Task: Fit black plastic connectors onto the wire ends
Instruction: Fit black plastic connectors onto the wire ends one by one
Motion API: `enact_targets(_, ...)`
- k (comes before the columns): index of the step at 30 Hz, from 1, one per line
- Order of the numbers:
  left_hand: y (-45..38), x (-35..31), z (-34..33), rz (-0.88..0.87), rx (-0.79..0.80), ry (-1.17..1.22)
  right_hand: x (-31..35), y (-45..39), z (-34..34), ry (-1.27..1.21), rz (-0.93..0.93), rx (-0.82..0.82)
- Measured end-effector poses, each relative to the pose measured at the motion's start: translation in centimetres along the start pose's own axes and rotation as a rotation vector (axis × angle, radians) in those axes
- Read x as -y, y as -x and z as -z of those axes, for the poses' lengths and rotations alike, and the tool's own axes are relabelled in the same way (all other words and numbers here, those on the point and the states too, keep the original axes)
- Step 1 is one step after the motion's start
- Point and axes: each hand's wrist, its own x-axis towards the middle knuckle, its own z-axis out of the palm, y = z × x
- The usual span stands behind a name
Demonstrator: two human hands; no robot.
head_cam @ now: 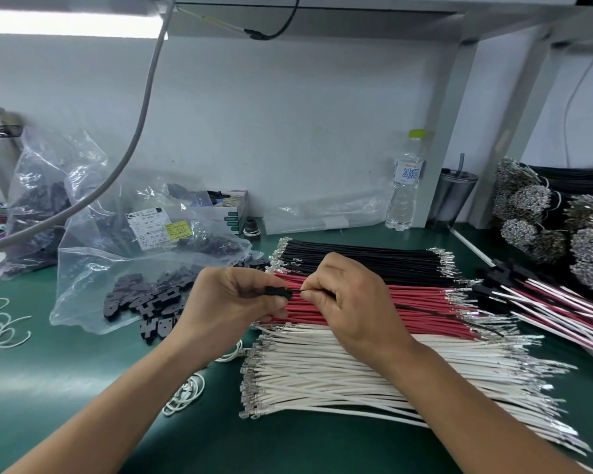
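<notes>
work looks early: right of the red wires [374, 307], a small heap of finished sets [555, 302]; big black, red and white piles remain. above them, left hand [226, 302] grips a connector [279, 292] while right hand [350, 295] pinches a black wire [435, 313] at its mouth.

A small black plastic connector [279, 292] is being held level above the wire piles, with a thin black wire [449, 316] entering its right end and trailing off to the right. Beneath it, black wires [363, 260], red wires [421, 302] and white wires [374, 371] are lying in side-by-side rows, metal terminals showing at their ends. Loose connectors [144, 302] are spilling from a clear bag to the left.
</notes>
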Motion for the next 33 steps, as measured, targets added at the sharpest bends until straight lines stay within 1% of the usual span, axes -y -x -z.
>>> enact_targets(6, -0.1, 0.3, 0.1, -0.001, -0.002, 0.013, -0.2, 0.0, -0.2, 0.001, 0.021, -0.001)
enact_targets(8, -0.3, 0.3, 0.0, 0.006, 0.01, 0.019, -0.5, -0.2, 0.1, 0.033, 0.021, -0.023)
enact_targets(10, -0.5, 0.3, 0.0, 0.013, -0.006, 0.024, -0.7, -0.6, 0.5, 0.122, 0.04, -0.088)
enact_targets(12, -0.8, 0.3, 0.1, 0.024, -0.056, 0.038, -0.6, -0.9, 0.8, 0.261, 0.128, -0.181)
enact_targets(13, -0.9, 0.4, 0.2, 0.034, -0.091, 0.044, -0.6, -1.0, 0.8, 0.302, 0.169, -0.196)
enact_targets(14, -1.0, 0.5, 0.5, 0.047, -0.129, 0.057, -0.6, -0.8, 0.7, 0.312, 0.188, -0.165)
enact_targets(15, -1.1, 0.5, 0.7, 0.062, -0.166, 0.08, -0.6, -0.6, 0.5, 0.304, 0.179, -0.088)
enact_targets(17, -1.1, 0.5, 1.1, 0.078, -0.208, 0.126, -0.5, -0.2, -0.3, 0.294, 0.086, 0.111)
enact_targets(18, -1.1, 0.5, 1.2, 0.075, -0.216, 0.132, -0.6, -0.2, -0.8, 0.288, 0.029, 0.183)
enact_targets(19, -1.1, 0.4, 1.2, 0.066, -0.219, 0.131, -0.8, -0.2, -1.1, 0.27, -0.014, 0.221)
enact_targets(21, -1.1, 0.3, 1.0, 0.057, -0.223, 0.131, -1.0, -0.4, -1.4, 0.225, -0.064, 0.231)
enact_targets(25, -1.2, 0.3, 1.2, 0.079, -0.257, 0.177, -1.1, -0.5, -1.1, 0.172, -0.102, 0.227)
enact_targets(29, -1.4, 0.3, 1.7, 0.118, -0.256, 0.256, -1.2, -0.7, 0.1, 0.07, -0.147, 0.141)
enact_targets(33, -1.4, 0.2, 1.7, 0.186, -0.196, 0.366, -1.2, -0.7, 0.9, -0.054, -0.157, 0.08)
